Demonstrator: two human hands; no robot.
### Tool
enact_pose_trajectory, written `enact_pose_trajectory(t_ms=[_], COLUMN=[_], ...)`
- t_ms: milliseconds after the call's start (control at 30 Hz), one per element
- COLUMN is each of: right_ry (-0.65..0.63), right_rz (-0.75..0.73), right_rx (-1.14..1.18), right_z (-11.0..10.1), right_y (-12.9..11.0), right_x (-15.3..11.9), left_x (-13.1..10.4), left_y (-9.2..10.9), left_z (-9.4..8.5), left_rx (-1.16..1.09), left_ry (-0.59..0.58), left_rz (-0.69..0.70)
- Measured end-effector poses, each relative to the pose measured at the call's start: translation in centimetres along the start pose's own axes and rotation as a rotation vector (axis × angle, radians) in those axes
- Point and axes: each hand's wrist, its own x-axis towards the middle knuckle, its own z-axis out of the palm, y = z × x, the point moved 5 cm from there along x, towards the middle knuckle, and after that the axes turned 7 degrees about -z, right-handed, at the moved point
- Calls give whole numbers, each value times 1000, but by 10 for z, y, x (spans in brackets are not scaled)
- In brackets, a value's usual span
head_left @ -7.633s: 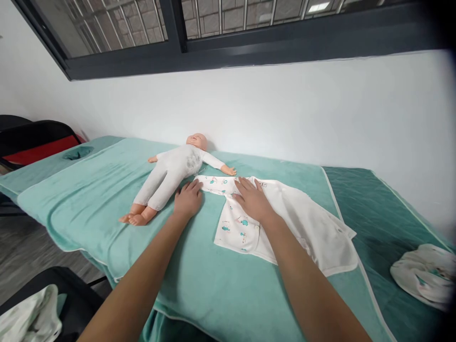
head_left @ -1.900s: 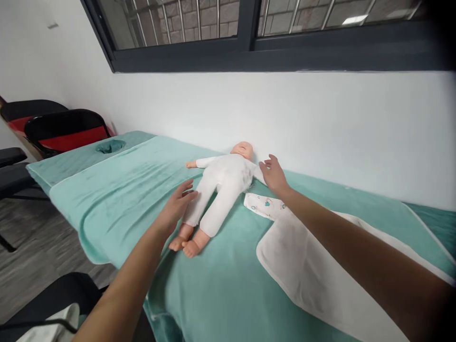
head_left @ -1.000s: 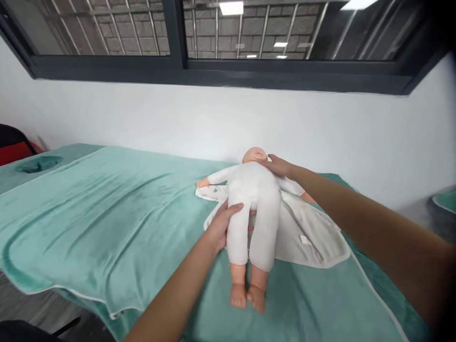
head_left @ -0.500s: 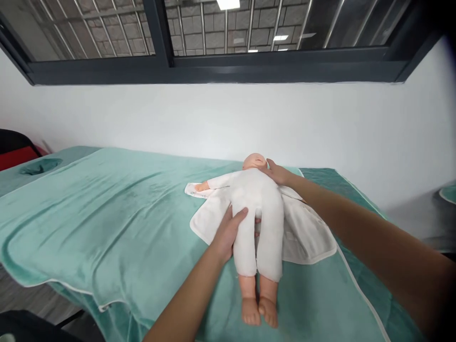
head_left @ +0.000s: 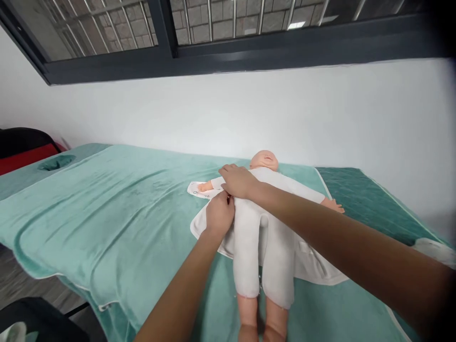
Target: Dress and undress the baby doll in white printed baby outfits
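A baby doll [head_left: 265, 228] with a white cloth body lies face up, its head toward the wall. Spread beneath it is an open white baby shirt [head_left: 315, 266]; one printed sleeve lies under the doll's hand at left. My left hand [head_left: 220, 213] is closed at the doll's left-hand side in view, its fingers curled on the shirt's cloth. Across the doll's chest reaches my right hand [head_left: 238, 180], its fingers bent over the doll's upper arm just above my left hand. What lies under those fingers is hidden.
A green sheet [head_left: 117, 204] covers the bed, which has a face hole [head_left: 57, 162] at far left. The white wall [head_left: 228, 114] and window frame [head_left: 285, 52] stand behind. A dark chair [head_left: 39, 320] is at lower left; a white cloth [head_left: 432, 249] lies at right.
My right hand has moved left from beside the doll's neck to its other arm. My left hand has shifted up from the thigh and closed. The doll's right-hand arm now shows.
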Motion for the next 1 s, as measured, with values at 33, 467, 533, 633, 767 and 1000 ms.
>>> enact_pose_trajectory(t_ms=[33,467,533,633,767,1000], right_ry=[-50,-150,-129,-92,-11,-25], right_rz=[9,76,81,75,38,41], right_rx=[-14,53,59,68,107,11], right_z=[7,15,9,3,-2,0], right_y=[0,29,33,38,38,38], right_x=[7,11,-2,-21,-40,-50], left_x=[2,13,19,28,33,33], left_y=[1,-11,-14,-24,-38,-51], left_z=[3,21,20,14,5,4], left_rx=[32,202,150,-91,-431,-852], left_ry=[15,109,105,100,103,85], left_rz=[22,111,73,-31,-138,-248])
